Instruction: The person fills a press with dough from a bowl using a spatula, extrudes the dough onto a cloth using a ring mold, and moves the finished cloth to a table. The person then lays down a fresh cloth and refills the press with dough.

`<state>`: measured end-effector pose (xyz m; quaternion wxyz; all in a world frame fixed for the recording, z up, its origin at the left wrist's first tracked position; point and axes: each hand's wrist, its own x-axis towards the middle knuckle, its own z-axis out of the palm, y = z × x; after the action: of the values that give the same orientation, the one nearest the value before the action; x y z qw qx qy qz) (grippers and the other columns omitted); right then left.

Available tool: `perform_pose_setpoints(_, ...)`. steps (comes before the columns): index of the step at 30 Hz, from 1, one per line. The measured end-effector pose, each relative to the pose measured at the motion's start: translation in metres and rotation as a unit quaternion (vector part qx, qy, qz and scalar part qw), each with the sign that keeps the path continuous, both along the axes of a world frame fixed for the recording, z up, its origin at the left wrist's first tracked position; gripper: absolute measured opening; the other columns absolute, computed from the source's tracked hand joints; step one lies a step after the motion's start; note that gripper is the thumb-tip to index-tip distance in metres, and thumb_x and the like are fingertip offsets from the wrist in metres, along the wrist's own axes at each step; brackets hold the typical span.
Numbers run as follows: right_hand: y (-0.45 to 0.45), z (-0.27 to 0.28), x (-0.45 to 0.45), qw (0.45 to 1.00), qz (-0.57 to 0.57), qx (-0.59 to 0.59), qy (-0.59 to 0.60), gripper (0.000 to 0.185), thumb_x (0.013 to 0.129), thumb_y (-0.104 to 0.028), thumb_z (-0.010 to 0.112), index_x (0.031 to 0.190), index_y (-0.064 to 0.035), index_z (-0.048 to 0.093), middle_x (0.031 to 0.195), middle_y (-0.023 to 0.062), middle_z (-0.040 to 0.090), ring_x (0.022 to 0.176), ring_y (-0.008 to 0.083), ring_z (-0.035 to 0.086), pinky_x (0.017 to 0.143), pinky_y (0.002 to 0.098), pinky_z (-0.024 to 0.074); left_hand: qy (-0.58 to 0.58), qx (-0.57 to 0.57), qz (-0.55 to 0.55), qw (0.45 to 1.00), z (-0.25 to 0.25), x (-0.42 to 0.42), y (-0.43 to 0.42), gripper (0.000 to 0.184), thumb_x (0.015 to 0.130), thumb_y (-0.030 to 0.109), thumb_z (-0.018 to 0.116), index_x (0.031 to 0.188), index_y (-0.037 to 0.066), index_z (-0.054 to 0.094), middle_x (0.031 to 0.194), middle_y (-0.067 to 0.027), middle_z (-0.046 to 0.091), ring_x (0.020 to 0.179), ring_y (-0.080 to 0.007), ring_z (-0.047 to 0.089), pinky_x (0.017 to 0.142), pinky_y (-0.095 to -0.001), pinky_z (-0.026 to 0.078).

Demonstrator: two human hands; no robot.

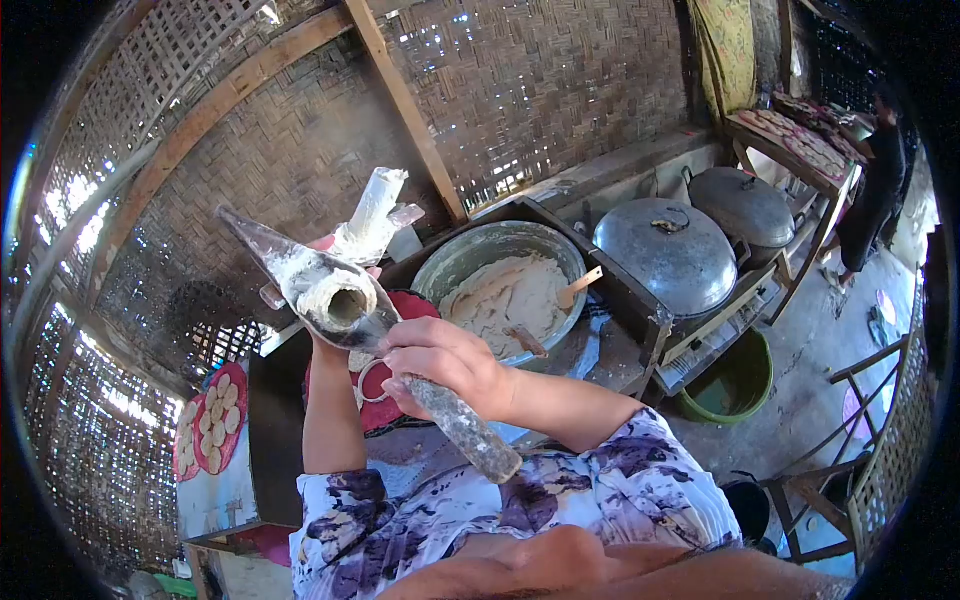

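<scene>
My right hand [445, 365] wraps round the thick handle of a trowel-like tool [255, 240] with a pointed, dough-smeared blade. My left hand [328, 345], mostly hidden behind the blade, grips a dough-coated press tube [345, 300], whose round opening faces me. The blade lies against the tube's rim. Pale dough clings around that opening, and a whitish rod [380, 200] with a crosspiece sticks up behind. Beyond my hands, a large metal basin [430, 275] holds a mass of pale dough [505, 300], with a wooden paddle [580, 287] stuck in it.
Two lidded pots [665, 255] stand on a stove frame to the right, above a green tub [735, 380]. Red trays [222, 420] with flat dough rounds lie at left. A person [875, 190] stands at far right beside a rack. A wooden chair [840, 480] is at lower right.
</scene>
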<state>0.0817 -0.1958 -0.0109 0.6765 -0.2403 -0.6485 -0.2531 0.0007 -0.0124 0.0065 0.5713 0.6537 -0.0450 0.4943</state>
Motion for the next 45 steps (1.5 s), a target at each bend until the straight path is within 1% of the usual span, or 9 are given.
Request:
perform_pose_setpoints(6, -0.003, -0.004, -0.001, 1.000, -0.012, 0.012, -0.007, 0.037, 0.066, -0.006, 0.069, 0.097, -0.0004, 0.050, 0.094, 0.0164, 0.052, 0.077, 0.0309, 0.057, 0.067, 0.0366, 0.0499, 0.054, 0.155, 0.124, 0.979, 0.005, 0.002, -0.019, 0.042, 0.080, 0.011, 0.059, 0.117, 0.002, 0.040, 0.105, -0.0201, 0.051, 0.091, -0.0266, 0.057, 0.073, -0.0359, 0.054)
perform_pose_setpoints(10, -0.004, -0.004, 0.000, 1.000, -0.023, 0.008, -0.007, 0.037, 0.066, -0.006, 0.069, 0.096, 0.0003, 0.050, 0.094, 0.0167, 0.052, 0.077, 0.0312, 0.057, 0.066, 0.0363, 0.0502, -0.002, -0.040, -0.028, 0.999, 0.005, 0.007, -0.007, 0.043, 0.080, 0.010, 0.059, 0.117, 0.002, 0.040, 0.109, -0.0202, 0.049, 0.092, -0.0276, 0.057, 0.073, -0.0360, 0.054)
perform_pose_setpoints(14, -0.003, -0.005, -0.002, 1.000, -0.020, 0.010, 0.012, 0.036, 0.067, -0.007, 0.069, 0.096, 0.0012, 0.050, 0.093, 0.0170, 0.053, 0.077, 0.0307, 0.058, 0.066, 0.0361, 0.0504, -0.006, -0.061, -0.017, 0.998, 0.014, 0.008, -0.026, 0.047, 0.075, 0.003, 0.063, 0.116, 0.001, 0.041, 0.108, -0.0188, 0.050, 0.092, -0.0267, 0.057, 0.073, -0.0353, 0.054)
perform_pose_setpoints(18, -0.005, -0.004, -0.005, 0.999, -0.011, 0.039, 0.021, 0.035, 0.068, -0.007, 0.069, 0.095, 0.0013, 0.050, 0.093, 0.0169, 0.053, 0.076, 0.0302, 0.058, 0.065, 0.0360, 0.0504, 0.034, 0.154, 0.210, 0.965, 0.005, 0.013, -0.005, 0.056, 0.064, -0.004, 0.072, 0.111, 0.001, 0.043, 0.097, -0.0114, 0.056, 0.088, -0.0183, 0.057, 0.074, -0.0297, 0.050)
perform_pose_setpoints(22, 0.000, -0.001, -0.003, 0.999, -0.016, 0.026, 0.020, 0.034, 0.068, -0.008, 0.070, 0.095, 0.0000, 0.050, 0.092, 0.0164, 0.053, 0.076, 0.0298, 0.058, 0.064, 0.0358, 0.0500, 0.061, 0.229, 0.254, 0.938, 0.002, 0.013, 0.008, 0.052, 0.068, -0.003, 0.070, 0.112, 0.002, 0.043, 0.099, -0.0097, 0.055, 0.089, -0.0169, 0.057, 0.074, -0.0268, 0.050)
perform_pose_setpoints(26, 0.006, 0.000, -0.005, 0.999, -0.018, 0.000, 0.035, 0.034, 0.068, -0.009, 0.070, 0.095, -0.0016, 0.051, 0.093, 0.0158, 0.053, 0.075, 0.0299, 0.058, 0.063, 0.0353, 0.0494, 0.008, 0.122, 0.122, 0.985, 0.005, 0.014, -0.005, 0.050, 0.072, -0.002, 0.065, 0.115, 0.001, 0.041, 0.100, -0.0116, 0.055, 0.087, -0.0168, 0.057, 0.072, -0.0265, 0.051)
perform_pose_setpoints(32, 0.005, 0.002, -0.004, 0.999, -0.026, 0.019, 0.023, 0.033, 0.068, -0.009, 0.069, 0.095, -0.0017, 0.051, 0.093, 0.0147, 0.052, 0.075, 0.0303, 0.057, 0.062, 0.0349, 0.0491, 0.039, 0.131, 0.228, 0.964, 0.019, 0.019, -0.057, 0.046, 0.075, -0.004, 0.063, 0.114, 0.004, 0.041, 0.105, -0.0118, 0.053, 0.095, -0.0178, 0.053, 0.082, -0.0281, 0.046)
perform_pose_setpoints(36, 0.009, 0.001, -0.003, 0.999, -0.014, 0.011, 0.026, 0.033, 0.068, -0.009, 0.069, 0.095, -0.0014, 0.051, 0.093, 0.0149, 0.052, 0.075, 0.0302, 0.057, 0.063, 0.0350, 0.0492, -0.008, 0.026, 0.052, 0.998, 0.008, 0.014, -0.010, 0.045, 0.076, 0.001, 0.062, 0.116, 0.000, 0.041, 0.102, -0.0138, 0.055, 0.084, -0.0191, 0.058, 0.073, -0.0279, 0.052)
perform_pose_setpoints(45, 0.009, 0.002, -0.002, 0.999, -0.019, 0.017, 0.029, 0.033, 0.068, -0.008, 0.069, 0.095, -0.0012, 0.051, 0.093, 0.0151, 0.052, 0.076, 0.0303, 0.057, 0.063, 0.0353, 0.0491, 0.057, 0.178, 0.199, 0.962, 0.002, 0.014, 0.002, 0.057, 0.065, -0.005, 0.072, 0.113, 0.002, 0.042, 0.093, -0.0071, 0.055, 0.082, -0.0134, 0.055, 0.069, -0.0248, 0.048)
